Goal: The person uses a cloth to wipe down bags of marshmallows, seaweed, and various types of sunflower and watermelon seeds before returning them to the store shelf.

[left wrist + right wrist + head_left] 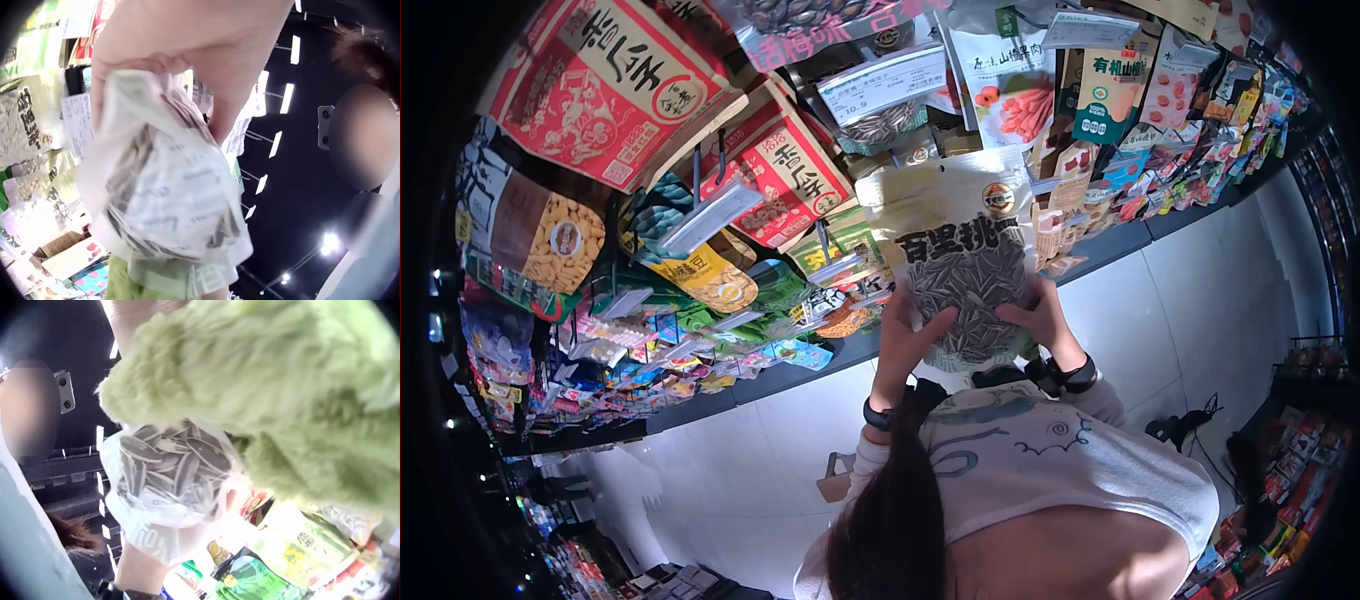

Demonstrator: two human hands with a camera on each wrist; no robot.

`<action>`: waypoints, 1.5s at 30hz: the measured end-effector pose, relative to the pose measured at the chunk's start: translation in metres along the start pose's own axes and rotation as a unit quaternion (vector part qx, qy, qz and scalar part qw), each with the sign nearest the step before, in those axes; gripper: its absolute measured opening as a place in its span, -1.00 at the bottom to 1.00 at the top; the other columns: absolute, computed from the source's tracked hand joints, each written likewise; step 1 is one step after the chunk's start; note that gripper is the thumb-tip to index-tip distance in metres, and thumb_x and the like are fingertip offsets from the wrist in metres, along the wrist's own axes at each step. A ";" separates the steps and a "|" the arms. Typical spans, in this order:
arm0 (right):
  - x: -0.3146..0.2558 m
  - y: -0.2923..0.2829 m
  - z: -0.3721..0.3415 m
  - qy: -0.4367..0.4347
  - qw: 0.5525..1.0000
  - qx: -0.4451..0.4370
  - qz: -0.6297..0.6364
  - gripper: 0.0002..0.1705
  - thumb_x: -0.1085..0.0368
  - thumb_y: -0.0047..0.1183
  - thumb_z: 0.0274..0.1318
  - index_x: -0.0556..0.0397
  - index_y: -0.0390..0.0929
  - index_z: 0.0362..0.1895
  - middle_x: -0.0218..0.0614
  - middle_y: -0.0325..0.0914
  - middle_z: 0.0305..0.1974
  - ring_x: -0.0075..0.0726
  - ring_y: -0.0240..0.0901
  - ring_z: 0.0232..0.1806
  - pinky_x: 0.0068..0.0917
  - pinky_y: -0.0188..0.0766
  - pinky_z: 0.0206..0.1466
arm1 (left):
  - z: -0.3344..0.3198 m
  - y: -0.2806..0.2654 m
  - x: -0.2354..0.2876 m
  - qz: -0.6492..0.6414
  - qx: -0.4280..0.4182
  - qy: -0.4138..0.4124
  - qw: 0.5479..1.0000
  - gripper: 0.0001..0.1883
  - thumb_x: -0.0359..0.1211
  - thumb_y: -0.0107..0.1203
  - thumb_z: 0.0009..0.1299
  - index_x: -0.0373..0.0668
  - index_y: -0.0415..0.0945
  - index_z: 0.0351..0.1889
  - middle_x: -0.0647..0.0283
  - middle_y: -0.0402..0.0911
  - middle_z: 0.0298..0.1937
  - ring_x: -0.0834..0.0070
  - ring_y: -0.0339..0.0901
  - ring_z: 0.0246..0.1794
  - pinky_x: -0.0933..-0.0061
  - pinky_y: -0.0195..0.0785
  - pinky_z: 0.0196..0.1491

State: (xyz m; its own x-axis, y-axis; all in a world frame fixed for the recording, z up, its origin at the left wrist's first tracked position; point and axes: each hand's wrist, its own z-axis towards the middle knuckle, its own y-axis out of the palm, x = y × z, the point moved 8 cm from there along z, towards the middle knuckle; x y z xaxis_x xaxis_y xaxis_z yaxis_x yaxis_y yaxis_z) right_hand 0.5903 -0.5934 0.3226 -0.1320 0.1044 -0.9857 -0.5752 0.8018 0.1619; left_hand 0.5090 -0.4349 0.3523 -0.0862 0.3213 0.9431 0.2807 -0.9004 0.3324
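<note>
Closest to the wearer's body, a dark wristband sits on one wrist and a bulkier black band on the other. Just beyond them, the left hand and right hand grasp a bag of seeds from either side near its lower half, thumbs on the front and fingers going behind. The bag is held in the air between the body and the shelves, printed face toward the wearer, seeds showing through its clear lower part.

To hold it well, I would share the weight evenly between both hands and press lightly, so the film does not crumple over the lettering. Tilting it slightly out of the bright light across its top should make the print easier to read, and some room in front would spare it from brushing the hanging stock.

Past the bag, a price tag, red sunflower packs and a white pouch hang in the display; pale floor lies beyond its dark edge.

The fingers behind the bag are mostly hidden in the head view. In the left wrist view its back panel is blurred past reading; in the right one a green fuzzy thing, perhaps a sleeve or trim, blocks much.
</note>
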 end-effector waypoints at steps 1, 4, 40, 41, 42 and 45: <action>-0.009 0.001 0.004 -0.017 1.000 0.004 0.008 -0.46 0.47 0.27 -0.22 0.28 0.39 -0.05 -0.30 0.53 -0.19 -0.53 0.42 -0.19 -0.52 0.38 -0.06 | 0.007 -0.001 -0.002 0.039 0.025 0.023 0.999 -0.41 -0.54 0.25 0.08 -0.33 0.25 0.09 0.18 0.43 0.03 0.46 0.38 0.03 0.45 0.20 0.11; -0.018 -0.010 0.007 -0.052 0.998 0.024 -0.001 -0.41 0.46 0.32 -0.30 0.28 0.40 -0.06 -0.28 0.53 -0.19 -0.51 0.43 -0.19 -0.51 0.39 -0.07 | 0.022 0.008 0.000 -0.013 0.015 0.043 0.999 -0.39 -0.54 0.28 0.05 -0.34 0.24 0.08 0.17 0.43 0.02 0.45 0.38 0.03 0.43 0.19 0.13; -0.099 0.016 0.110 -0.291 0.931 -0.163 -0.151 -0.16 0.15 0.35 -0.38 0.34 0.29 0.03 -0.07 0.45 -0.14 -0.18 0.43 -0.13 -0.37 0.32 -0.04 | 0.063 -0.002 0.065 -0.058 0.140 0.182 0.972 -0.45 -0.40 0.33 -0.06 -0.42 0.40 -0.10 0.15 0.56 -0.19 0.45 0.50 -0.21 0.46 0.35 -0.07; -0.097 0.017 0.114 -0.277 0.936 -0.162 -0.145 -0.16 0.15 0.35 -0.38 0.34 0.29 0.03 -0.08 0.45 -0.14 -0.18 0.44 -0.13 -0.38 0.32 -0.04 | 0.065 -0.004 0.066 -0.050 0.143 0.180 0.972 -0.44 -0.41 0.32 -0.06 -0.42 0.38 -0.09 0.15 0.55 -0.18 0.45 0.50 -0.20 0.47 0.34 -0.07; -0.095 0.016 0.116 -0.262 0.941 -0.160 -0.139 -0.17 0.15 0.34 -0.37 0.34 0.30 0.02 -0.08 0.45 -0.15 -0.19 0.44 -0.13 -0.38 0.32 -0.04 | 0.067 -0.007 0.064 -0.043 0.147 0.178 0.972 -0.44 -0.42 0.31 -0.06 -0.41 0.37 -0.07 0.16 0.54 -0.18 0.46 0.49 -0.19 0.47 0.33 -0.06; -0.088 0.016 0.123 -0.254 0.948 -0.146 -0.126 -0.19 0.16 0.34 -0.37 0.33 0.31 0.01 -0.09 0.46 -0.16 -0.22 0.44 -0.15 -0.39 0.32 -0.05 | 0.072 -0.015 0.056 -0.032 0.146 0.162 0.975 -0.39 -0.47 0.27 -0.06 -0.39 0.30 -0.01 0.18 0.51 -0.14 0.47 0.46 -0.14 0.46 0.30 -0.03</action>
State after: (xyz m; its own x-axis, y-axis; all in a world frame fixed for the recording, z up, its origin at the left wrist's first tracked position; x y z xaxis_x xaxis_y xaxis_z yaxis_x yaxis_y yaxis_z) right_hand 0.6919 -0.5178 0.4063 0.4013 0.2607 -0.8781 -0.7460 0.6492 -0.1482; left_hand 0.5693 -0.3823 0.3998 -0.3966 0.2229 0.8905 0.5205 -0.7445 0.4182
